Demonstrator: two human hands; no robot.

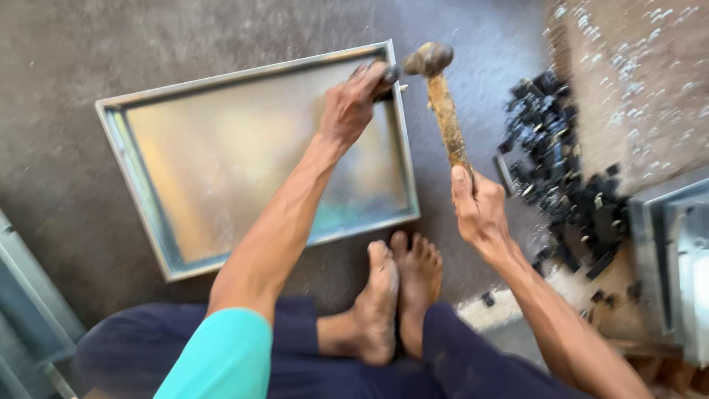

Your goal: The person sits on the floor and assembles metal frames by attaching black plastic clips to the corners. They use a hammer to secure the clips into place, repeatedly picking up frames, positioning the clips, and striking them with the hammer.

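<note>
Hammer (443, 103) at tray (221, 159) corner.
R hand (480, 210) fisted round handle; L hand (354, 100) fingers pinch small black clip (391, 74) on rim. Clip pile (561, 170) nearby.

**Counted on the floor**

One metal tray (255, 159) lies flat. One hammer (443, 103) is in view, with one rusty handle and one head. Two hands show: one left hand (353, 103) and one right hand (480, 210). Two bare feet (399, 295) sit together. One heap of small black pieces (565, 177) holds too many to count.
</note>
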